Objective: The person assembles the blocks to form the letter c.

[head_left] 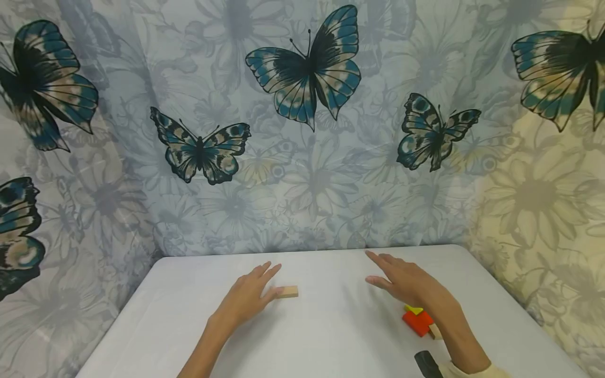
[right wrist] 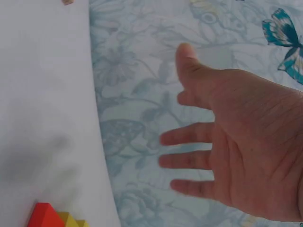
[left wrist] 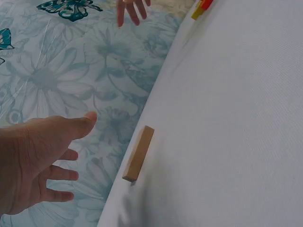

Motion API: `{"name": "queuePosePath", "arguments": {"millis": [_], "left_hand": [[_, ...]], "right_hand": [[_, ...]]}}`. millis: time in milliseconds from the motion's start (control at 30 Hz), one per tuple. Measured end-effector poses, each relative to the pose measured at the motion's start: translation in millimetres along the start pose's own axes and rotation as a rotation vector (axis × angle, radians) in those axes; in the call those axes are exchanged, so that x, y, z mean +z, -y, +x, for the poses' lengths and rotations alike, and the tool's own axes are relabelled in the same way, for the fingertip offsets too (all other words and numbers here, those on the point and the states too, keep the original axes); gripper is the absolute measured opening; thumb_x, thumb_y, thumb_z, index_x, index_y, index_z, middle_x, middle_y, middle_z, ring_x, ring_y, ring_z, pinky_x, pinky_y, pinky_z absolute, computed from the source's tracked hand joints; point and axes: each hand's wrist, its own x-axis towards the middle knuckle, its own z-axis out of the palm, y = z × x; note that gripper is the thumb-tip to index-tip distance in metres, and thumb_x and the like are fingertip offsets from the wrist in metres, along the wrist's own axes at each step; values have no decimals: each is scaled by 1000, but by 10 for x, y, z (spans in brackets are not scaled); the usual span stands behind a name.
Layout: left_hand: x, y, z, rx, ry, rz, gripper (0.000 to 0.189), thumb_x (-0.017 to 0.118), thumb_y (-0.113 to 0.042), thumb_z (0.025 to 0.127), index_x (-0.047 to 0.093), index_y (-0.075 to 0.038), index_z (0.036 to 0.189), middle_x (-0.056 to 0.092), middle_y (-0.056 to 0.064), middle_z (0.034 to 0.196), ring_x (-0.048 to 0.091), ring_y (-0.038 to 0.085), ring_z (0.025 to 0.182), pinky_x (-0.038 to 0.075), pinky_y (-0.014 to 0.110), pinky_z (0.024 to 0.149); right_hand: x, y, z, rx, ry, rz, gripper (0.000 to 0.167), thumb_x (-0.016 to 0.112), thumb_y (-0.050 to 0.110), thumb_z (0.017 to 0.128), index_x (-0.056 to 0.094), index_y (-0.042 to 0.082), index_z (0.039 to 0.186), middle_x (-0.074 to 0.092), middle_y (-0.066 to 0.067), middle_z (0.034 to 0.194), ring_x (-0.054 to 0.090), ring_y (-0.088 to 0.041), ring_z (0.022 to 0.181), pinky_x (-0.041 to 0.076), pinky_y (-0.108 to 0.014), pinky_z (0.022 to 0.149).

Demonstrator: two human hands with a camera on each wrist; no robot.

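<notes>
White tabletop (head_left: 326, 341) below you, and I'd say you're between grips: nothing picked up. Next move probably calls for lowering a hand and pinching a block.

Your left hand (head_left: 246, 296) is spread wide, holding nothing. From the head view its thumb overlaps the rectangular wooden block (head_left: 290, 291) (the left wrist view shows a gap, so no contact). Over to the right, your right hand (head_left: 408, 281) hovers with fingers extended, thumb well apart, also holding nothing. Beside your right forearm (head_left: 457, 328) sit the yellow triangular block (head_left: 414, 310), the red block (head_left: 418, 323) and a partly hidden second wooden block (head_left: 436, 332), bunched together.

Count: two hands, two wooden blocks, one red, at least one yellow (can't tell if it's two).
</notes>
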Motion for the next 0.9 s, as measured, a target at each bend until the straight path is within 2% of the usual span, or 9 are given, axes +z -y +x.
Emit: {"name": "queuePosePath", "arguments": {"millis": [133, 300, 567, 733, 800, 900], "left_hand": [[54, 1, -16, -3, 3, -15, 52, 58, -43, 106, 55, -19, 153, 57, 18, 153, 57, 41, 140, 48, 63, 112], [131, 12, -25, 45, 18, -2, 47, 65, -31, 104, 60, -12, 147, 61, 19, 148, 57, 39, 139, 45, 66, 114], [203, 17, 31, 90, 40, 27, 44, 70, -26, 100, 65, -8, 140, 64, 17, 145, 60, 38, 136, 46, 66, 112], [234, 11, 61, 84, 103, 21, 42, 69, -27, 101, 67, -8, 138, 66, 16, 144, 61, 36, 136, 47, 65, 112], [240, 10, 67, 84, 134, 17, 41, 68, -27, 102, 67, -7, 138, 66, 16, 145, 61, 35, 136, 46, 65, 113], [247, 14, 67, 89, 171, 20, 40, 66, -26, 102, 67, -7, 138, 65, 15, 145, 62, 35, 135, 47, 62, 114]], "right_hand": [[4, -6, -76, 39, 36, -20, 73, 58, 57, 101, 44, 15, 159, 53, -28, 153, 54, -53, 137, 43, -75, 108], [22, -23, -127, 66, 57, -51, 64, 68, 43, 100, 54, 7, 151, 58, -29, 147, 57, -52, 134, 48, -72, 105], [38, -92, -190, 41, 74, -25, 49, 72, 23, 98, 62, -1, 139, 70, -22, 129, 65, -43, 121, 55, -63, 101], [51, -152, -220, 56, 143, 44, 36, 65, 2, 97, 65, -3, 133, 72, -21, 118, 70, -36, 106, 60, -54, 89], [66, -170, -233, 81, 182, 59, 36, 59, -2, 97, 66, -2, 132, 71, -23, 120, 68, -37, 109, 59, -56, 91], [102, -190, -256, 129, 240, 71, 38, 53, -5, 97, 66, 0, 132, 66, -26, 130, 63, -43, 122, 54, -64, 99]]}}
